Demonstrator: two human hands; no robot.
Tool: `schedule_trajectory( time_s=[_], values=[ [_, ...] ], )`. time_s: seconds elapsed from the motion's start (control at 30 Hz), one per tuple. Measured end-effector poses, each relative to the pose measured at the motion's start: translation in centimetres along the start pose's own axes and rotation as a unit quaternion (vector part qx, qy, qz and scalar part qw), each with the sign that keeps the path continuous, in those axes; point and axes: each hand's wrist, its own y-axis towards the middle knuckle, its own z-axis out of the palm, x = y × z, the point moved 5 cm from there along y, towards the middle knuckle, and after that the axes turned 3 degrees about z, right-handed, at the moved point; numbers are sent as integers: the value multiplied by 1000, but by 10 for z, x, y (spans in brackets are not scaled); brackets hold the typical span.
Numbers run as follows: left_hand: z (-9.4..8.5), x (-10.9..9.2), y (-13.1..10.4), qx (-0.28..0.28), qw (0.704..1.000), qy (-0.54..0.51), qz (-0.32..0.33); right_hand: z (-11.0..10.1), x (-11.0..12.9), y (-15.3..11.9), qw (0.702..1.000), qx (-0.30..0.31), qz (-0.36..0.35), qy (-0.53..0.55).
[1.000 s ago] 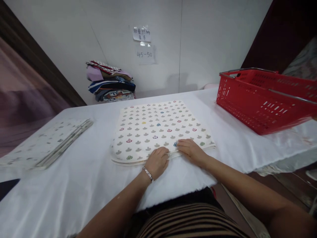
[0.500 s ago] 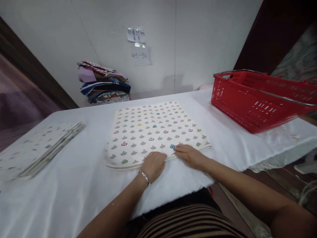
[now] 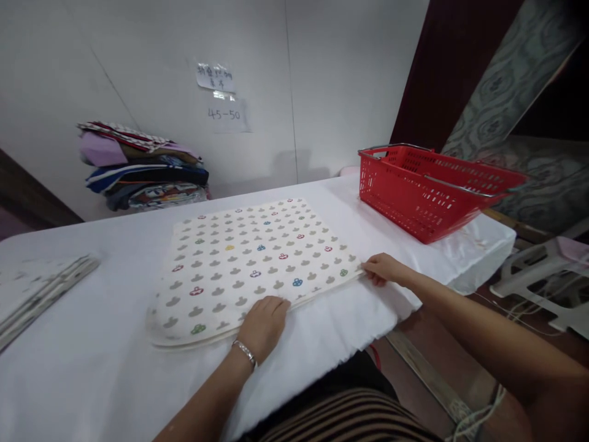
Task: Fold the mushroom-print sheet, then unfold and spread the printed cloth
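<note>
A folded cream cloth (image 3: 271,270) printed with grey, red, blue, green and yellow mushroom shapes lies flat in front of me, its layers showing along the near edge. My left hand (image 3: 264,325), with a bracelet at the wrist, rests palm down on the middle of that near edge. Its fingers lie on the fabric and its thumb is hidden. At the near right corner, my right hand (image 3: 384,269) pinches the cloth between thumb and fingers.
A red plastic basket (image 3: 414,196) with metal handles stands at the table's right end. Another folded printed cloth (image 3: 41,288) lies at far left. Piled fabrics (image 3: 147,169) sit by the wall at back left. White cloth covers the table (image 3: 115,374). A pale stool (image 3: 543,276) stands at right.
My right hand has slid right along the near edge to the cloth's corner and closed on it. My left hand stays on the edge. The view has turned to the right.
</note>
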Motion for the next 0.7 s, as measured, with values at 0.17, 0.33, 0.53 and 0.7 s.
schedule_trajectory(
  time_s=[0.17, 0.33, 0.53, 0.7],
  values=[
    [2, 2, -2, -6, 1000, -15, 0, 10, 9, 5, 988, 109, 93, 56],
    [3, 3, -3, -5, 1000, -21, -1, 7, 14, 9, 985, 114, 88, 89],
    [1, 1, -1, 1, 1000, -23, -3, 18, 18, 5, 951, 194, 83, 224],
    [0, 1, -1, 2, 999, -32, -9, 19, 14, 7, 950, 124, 68, 278]
  ],
)
